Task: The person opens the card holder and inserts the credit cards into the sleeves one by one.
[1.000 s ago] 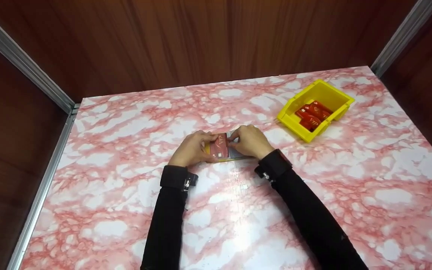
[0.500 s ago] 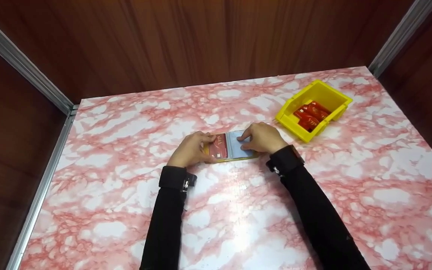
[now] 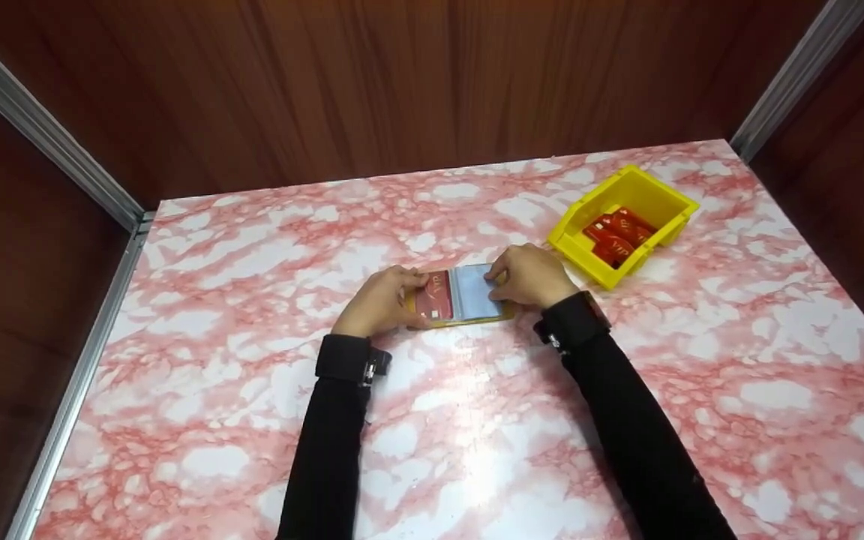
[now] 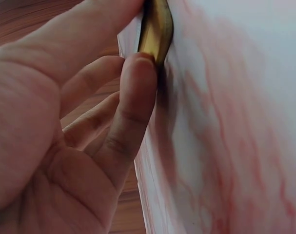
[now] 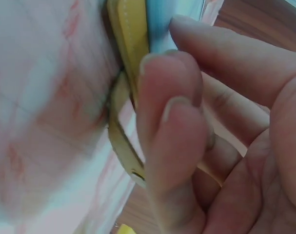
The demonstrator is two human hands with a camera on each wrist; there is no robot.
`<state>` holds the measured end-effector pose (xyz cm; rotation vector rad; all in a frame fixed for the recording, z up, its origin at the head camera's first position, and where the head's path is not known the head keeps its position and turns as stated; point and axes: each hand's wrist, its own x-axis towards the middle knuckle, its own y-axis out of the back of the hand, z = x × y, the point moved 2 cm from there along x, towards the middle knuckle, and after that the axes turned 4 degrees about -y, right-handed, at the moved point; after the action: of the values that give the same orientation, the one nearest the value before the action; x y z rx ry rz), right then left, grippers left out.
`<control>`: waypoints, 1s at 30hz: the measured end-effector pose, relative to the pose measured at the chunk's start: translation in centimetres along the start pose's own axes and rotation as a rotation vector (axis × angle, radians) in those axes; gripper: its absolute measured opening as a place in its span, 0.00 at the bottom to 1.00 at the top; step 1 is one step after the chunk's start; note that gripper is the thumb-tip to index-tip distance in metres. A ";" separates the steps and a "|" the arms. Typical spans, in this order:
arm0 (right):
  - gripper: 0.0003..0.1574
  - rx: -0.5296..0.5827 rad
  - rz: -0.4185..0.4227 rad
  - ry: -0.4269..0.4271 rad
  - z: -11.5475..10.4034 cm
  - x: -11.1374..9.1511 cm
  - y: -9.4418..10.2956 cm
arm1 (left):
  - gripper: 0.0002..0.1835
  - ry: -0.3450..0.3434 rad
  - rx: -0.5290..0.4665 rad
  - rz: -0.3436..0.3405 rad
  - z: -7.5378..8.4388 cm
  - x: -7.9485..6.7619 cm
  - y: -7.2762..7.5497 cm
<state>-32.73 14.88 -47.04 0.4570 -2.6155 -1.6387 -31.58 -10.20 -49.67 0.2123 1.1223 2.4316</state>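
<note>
A yellow card holder lies spread open on the table, its stitched edge and a strap with a snap showing in the right wrist view. On its left side a red VIP card is visible; on the right is a pale bluish clear sleeve. My left hand grips the holder's left end between thumb and fingers. At the right end, my right hand pinches the sleeve's edge, thumb and forefinger over it and other fingers curled beside the cover.
Toward the back right stands a yellow bin with several red VIP cards inside. The pink-and-white marbled table is bordered by brown wood-grain panels at the back and sides.
My right hand has moved right, from the middle of the card holder to its right edge, uncovering the clear sleeve. The left hand keeps its grip in place.
</note>
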 end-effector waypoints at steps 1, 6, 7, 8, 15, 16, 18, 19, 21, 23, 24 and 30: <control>0.22 0.001 0.006 -0.002 -0.1 -0.1 0.1 | 0.44 -0.003 -0.004 0.001 0.0 0.0 0.0; 0.23 0.084 0.053 -0.029 0.1 -0.6 1.3 | 0.44 0.002 -0.029 -0.010 -0.1 -0.3 -0.3; 0.23 0.109 0.070 -0.036 0.3 -0.7 1.8 | 0.44 0.003 -0.029 -0.014 -0.2 -0.4 -0.3; 0.24 0.130 0.097 -0.041 0.6 -0.8 2.4 | 0.44 0.002 -0.027 -0.017 -0.2 -0.4 -0.3; 0.25 0.196 0.303 -0.114 4.4 -1.2 7.6 | 0.43 -0.022 -0.017 0.001 0.0 -0.1 -0.1; 0.26 0.204 0.318 -0.134 5.1 -1.2 8.2 | 0.43 -0.020 -0.015 0.002 0.0 -0.1 0.0; 0.28 0.208 0.346 -0.175 6.5 -1.0 9.3 | 0.43 -0.020 -0.004 0.002 -0.1 -0.2 0.1; 0.30 0.213 0.350 -0.203 7.3 -0.9 9.8 | 0.43 -0.021 0.001 0.002 -0.1 -0.2 0.1; 0.33 0.210 0.342 -0.267 8.8 -0.7 10.3 | 0.43 -0.023 0.008 0.003 -0.1 -0.2 0.2; 0.37 0.191 0.318 -0.313 10.2 -0.4 10.6 | 0.42 -0.025 0.012 0.005 -0.1 -0.2 0.2; 0.38 0.180 0.296 -0.331 10.8 -0.3 10.6 | 0.42 -0.023 0.008 0.006 -0.1 -0.2 0.1; 0.39 0.101 0.163 -0.399 12.6 0.5 9.6 | 0.43 -0.030 0.000 0.006 0.0 -0.2 -0.1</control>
<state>-37.66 29.70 -44.34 -0.0972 -2.9237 -1.6986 -31.39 -10.25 -49.77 0.2515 1.1098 2.4263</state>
